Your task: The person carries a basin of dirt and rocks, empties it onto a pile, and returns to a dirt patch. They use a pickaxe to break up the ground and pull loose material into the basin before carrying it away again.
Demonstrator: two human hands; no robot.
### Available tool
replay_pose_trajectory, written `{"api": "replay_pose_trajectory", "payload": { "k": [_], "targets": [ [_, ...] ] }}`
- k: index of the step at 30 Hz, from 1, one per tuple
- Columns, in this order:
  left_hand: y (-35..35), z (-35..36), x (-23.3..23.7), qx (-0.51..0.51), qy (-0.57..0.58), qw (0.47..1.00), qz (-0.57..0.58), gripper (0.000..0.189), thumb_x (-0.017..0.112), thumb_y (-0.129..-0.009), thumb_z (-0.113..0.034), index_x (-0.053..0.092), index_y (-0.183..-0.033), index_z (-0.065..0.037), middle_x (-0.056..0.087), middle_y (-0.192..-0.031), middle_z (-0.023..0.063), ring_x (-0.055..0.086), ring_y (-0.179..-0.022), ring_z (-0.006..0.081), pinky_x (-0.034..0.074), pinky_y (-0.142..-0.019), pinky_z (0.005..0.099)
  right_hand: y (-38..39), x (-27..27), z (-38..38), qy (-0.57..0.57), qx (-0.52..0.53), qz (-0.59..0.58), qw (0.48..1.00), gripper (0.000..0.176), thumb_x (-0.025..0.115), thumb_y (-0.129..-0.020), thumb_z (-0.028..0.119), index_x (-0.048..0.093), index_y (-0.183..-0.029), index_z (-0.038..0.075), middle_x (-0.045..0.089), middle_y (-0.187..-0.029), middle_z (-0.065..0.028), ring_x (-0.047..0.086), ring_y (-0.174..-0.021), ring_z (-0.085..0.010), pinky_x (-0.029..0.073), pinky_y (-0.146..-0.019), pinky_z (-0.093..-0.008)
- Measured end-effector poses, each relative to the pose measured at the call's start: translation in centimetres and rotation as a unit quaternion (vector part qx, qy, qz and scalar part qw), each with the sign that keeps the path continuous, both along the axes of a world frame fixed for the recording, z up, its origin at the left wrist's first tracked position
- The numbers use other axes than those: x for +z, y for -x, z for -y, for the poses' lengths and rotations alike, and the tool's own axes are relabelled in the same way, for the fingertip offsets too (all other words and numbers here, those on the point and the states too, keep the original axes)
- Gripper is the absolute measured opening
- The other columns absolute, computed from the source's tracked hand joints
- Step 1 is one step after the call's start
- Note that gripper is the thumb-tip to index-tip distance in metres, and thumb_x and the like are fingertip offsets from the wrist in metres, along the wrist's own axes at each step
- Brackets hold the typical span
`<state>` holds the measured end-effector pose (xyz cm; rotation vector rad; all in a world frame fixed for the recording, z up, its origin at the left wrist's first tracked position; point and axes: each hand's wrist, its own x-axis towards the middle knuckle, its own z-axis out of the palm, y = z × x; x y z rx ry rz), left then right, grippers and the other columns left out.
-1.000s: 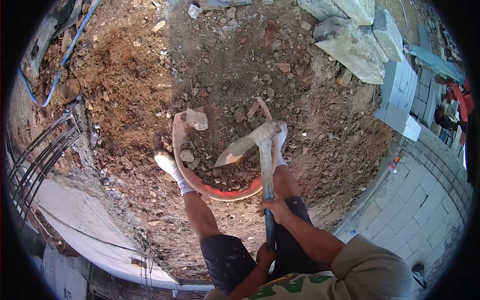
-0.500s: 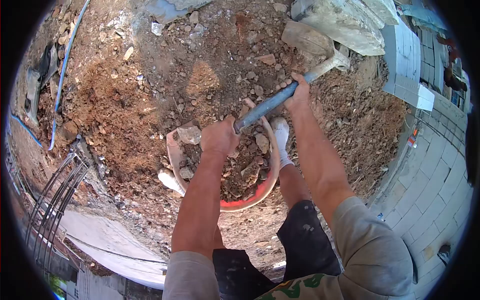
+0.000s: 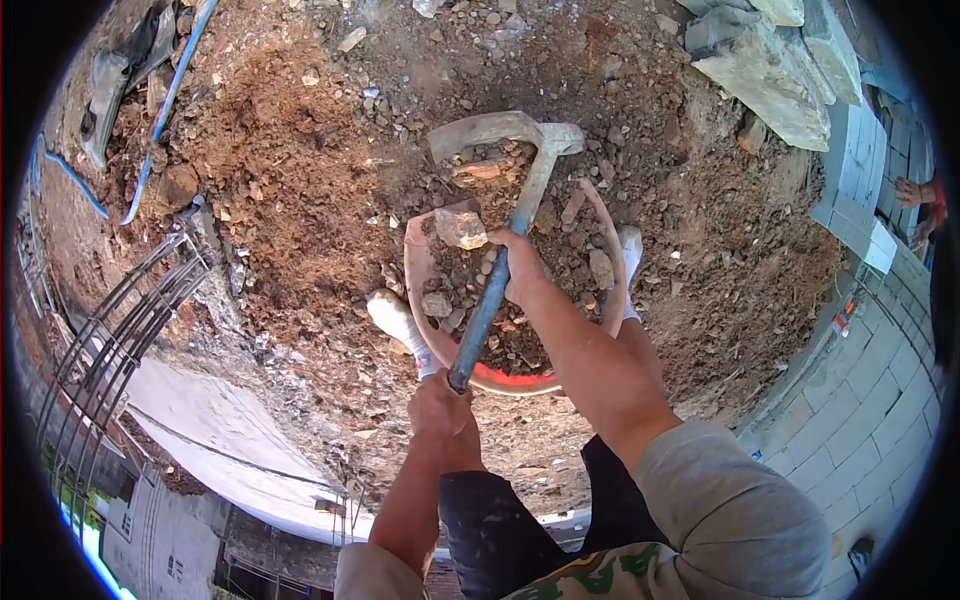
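Note:
A hoe (image 3: 487, 308) with a blue-grey handle is held in both hands. My left hand (image 3: 438, 405) is wrapped round the butt end of the handle, low in the view. Higher up the shaft, my right hand (image 3: 517, 262) grips it below the dirt-covered hoe head (image 3: 487, 130). That head rests on or just over the soil, beyond a shallow round pan (image 3: 417, 265) with a red inside. Rubble and soil fill the pan, including a pale stone (image 3: 461, 229) at its far left rim. My feet stand on either side of the pan.
Broken concrete slabs (image 3: 770, 80) lie at the upper right. A blue hose (image 3: 168, 105) and a rebar cage (image 3: 125, 335) are on the left. Stacked grey blocks (image 3: 850, 390) stand at right, near another person's hand (image 3: 912, 194).
The hoe has swung from a rightward slant to nearly upright in view. Its head has moved left to just beyond the pan, and my left hand has dropped nearer my body.

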<state>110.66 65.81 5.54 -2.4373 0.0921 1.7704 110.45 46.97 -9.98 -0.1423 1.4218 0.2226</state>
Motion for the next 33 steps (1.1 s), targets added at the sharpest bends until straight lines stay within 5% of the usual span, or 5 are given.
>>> {"api": "replay_pose_trajectory", "payload": {
  "k": [5,16,27,30,33],
  "targets": [
    [10.9,3.3,2.4,0.186,0.02,0.98,-0.073,0.041,0.067,-0.075,-0.04,0.063,-0.103,-0.01,0.068,-0.092,0.0181,0.065,-0.09,0.0356,0.05,-0.081,0.045,4.4,3.9,2.4,0.002,0.211,-0.07,0.975,0.013,0.059,-0.08,0.023,0.053,-0.081,0.013,0.048,-0.062,-0.0008,0.05,-0.053,-0.0185,0.046,-0.053,-0.038],
    [31.7,-1.6,9.7,0.235,-0.078,0.955,-0.161,0.045,0.076,-0.068,-0.043,0.065,-0.096,-0.009,0.068,-0.091,0.0157,0.065,-0.091,0.0359,0.05,-0.08,0.0448,21.5,14.4,-2.5,-0.063,0.15,-0.031,0.986,0.014,0.071,-0.075,0.011,0.058,-0.077,0.006,0.055,-0.064,-0.0057,0.056,-0.049,-0.0184,0.047,-0.045,-0.0347],
    [13.8,14.8,2.5,0.2,0.269,0.921,-0.197,0.051,0.078,-0.073,-0.041,0.059,-0.102,-0.005,0.065,-0.08,0.0104,0.064,-0.078,0.0222,0.05,-0.073,0.0361,16.4,12.3,19.8,0.256,-0.005,-0.071,0.964,0.013,0.066,-0.077,0.013,0.056,-0.077,0.004,0.054,-0.063,-0.0069,0.054,-0.047,-0.0191,0.048,-0.043,-0.0342],
    [12.4,17.4,2.2,0.356,0.394,0.826,-0.191,0.047,0.071,-0.083,-0.037,0.059,-0.108,0.0,0.065,-0.083,0.0072,0.063,-0.082,0.0156,0.05,-0.075,0.0327,18.0,12.9,27.6,0.3,0.104,-0.157,0.935,0.014,0.063,-0.078,0.016,0.057,-0.081,0.004,0.052,-0.062,-0.0054,0.053,-0.047,-0.018,0.046,-0.043,-0.0337],
    [9.5,18.7,0.8,0.334,0.352,0.873,-0.047,0.038,0.069,-0.085,-0.034,0.061,-0.101,0.0,0.066,-0.084,0.0088,0.063,-0.081,0.0165,0.049,-0.075,0.0321,23.6,12.8,33.3,0.28,0.251,-0.218,0.9,0.018,0.066,-0.075,0.017,0.058,-0.08,0.003,0.054,-0.06,-0.0064,0.053,-0.047,-0.0181,0.044,-0.044,-0.0326]
  ]
}}
